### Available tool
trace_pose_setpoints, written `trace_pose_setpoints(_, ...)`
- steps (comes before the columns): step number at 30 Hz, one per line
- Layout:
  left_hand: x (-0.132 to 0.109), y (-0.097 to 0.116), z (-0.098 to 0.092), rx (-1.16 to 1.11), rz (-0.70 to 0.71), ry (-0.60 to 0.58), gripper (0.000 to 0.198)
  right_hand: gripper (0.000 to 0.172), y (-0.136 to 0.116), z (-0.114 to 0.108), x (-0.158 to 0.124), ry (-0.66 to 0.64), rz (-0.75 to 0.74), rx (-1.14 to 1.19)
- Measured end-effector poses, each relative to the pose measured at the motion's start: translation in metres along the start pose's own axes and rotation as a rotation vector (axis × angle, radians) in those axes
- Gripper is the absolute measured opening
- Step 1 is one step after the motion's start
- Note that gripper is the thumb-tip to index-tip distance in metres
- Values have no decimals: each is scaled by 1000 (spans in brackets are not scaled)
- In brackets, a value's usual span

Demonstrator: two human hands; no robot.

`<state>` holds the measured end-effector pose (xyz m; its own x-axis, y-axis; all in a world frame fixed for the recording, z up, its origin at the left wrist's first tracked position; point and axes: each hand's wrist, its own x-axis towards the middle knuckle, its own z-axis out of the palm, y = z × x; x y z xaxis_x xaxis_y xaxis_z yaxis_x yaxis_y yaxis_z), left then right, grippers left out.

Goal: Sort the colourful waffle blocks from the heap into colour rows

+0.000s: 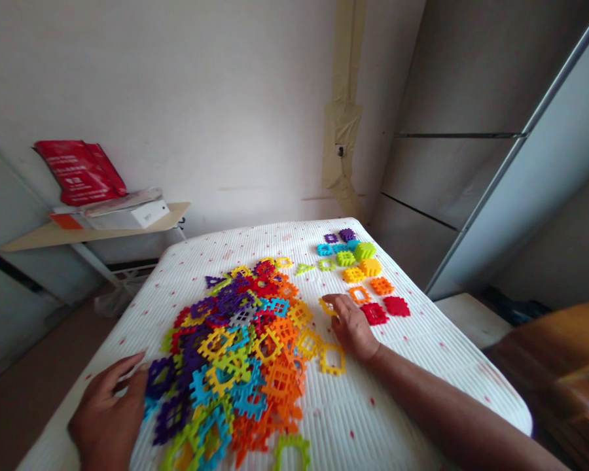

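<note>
Yellow piece (327, 309) at right hand (352, 326)

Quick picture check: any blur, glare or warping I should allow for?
Head view: light soft, the wall brightest mid-picture, no harsh glare on the pieces; head view: the brown thing at lower right badly blurred, too smeared to identify; head view: wide-angle stretch toward the edges, the cabinet leaning outward.
</note>
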<state>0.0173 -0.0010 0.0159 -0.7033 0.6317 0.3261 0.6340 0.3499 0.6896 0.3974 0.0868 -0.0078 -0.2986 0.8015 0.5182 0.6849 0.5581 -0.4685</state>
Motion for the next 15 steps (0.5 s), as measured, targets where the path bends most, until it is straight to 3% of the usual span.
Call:
trace_pose_setpoints(4,-2,6,-2,8,-5,-3,39,57,-4,-4,2,-65,-72,-90)
trace_pose_setpoints(9,-1,5,-2,14,9,-1,41,51,-12,-12,1,-182,-138,21)
trace_pose_setpoints(15,0,3,-1,-2,2,11,42,30,-1,-14,1,-28,-54,178)
